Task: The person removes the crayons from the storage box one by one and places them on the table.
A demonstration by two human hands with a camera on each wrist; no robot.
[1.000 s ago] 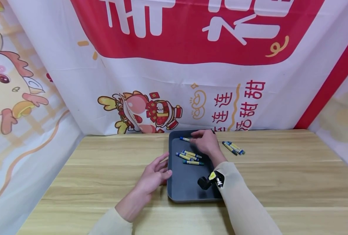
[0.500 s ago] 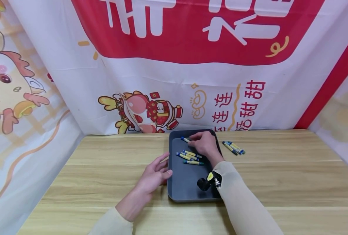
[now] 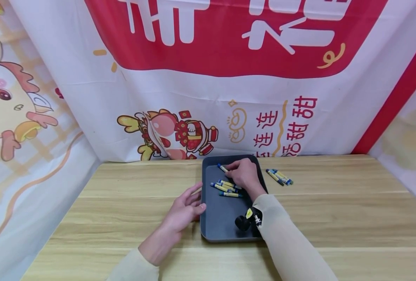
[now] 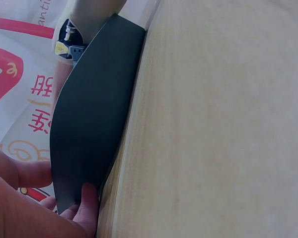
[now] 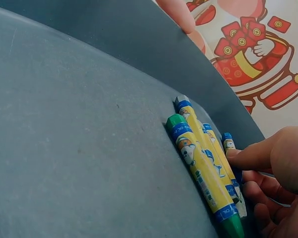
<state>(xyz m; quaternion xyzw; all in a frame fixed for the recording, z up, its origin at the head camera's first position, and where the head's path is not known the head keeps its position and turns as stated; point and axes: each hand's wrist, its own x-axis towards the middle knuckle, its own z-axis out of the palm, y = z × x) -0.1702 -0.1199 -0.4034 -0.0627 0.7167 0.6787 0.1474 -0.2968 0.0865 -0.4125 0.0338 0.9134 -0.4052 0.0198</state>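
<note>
My right hand (image 3: 244,172) is over the far part of a dark grey tray (image 3: 220,220), its thumb and fingers pinching a blue-ended crayon (image 3: 222,168). In the right wrist view, the held crayon's blue end (image 5: 227,137) shows past the thumb tip; its rest is behind the fingers. Several yellow-wrapped crayons lie together just nearer, among them a green crayon (image 5: 203,173) and a grey-tipped crayon (image 5: 184,106). At the tray's left side, my left hand (image 3: 181,208) has its thumb at the rim and its fairly straight fingers (image 4: 88,203) against the outer wall.
A few more crayons (image 3: 279,176) lie on the wooden table (image 3: 137,195) to the right of the tray. Behind the table hangs a printed red and white cloth (image 3: 215,97). A small camera (image 3: 243,222) on the right wrist hangs over the tray.
The right hand has shifted slightly nearer within the tray, and the crayon in its fingers has turned from nearly level to a steeper slant. The left hand stays at the tray's side.
</note>
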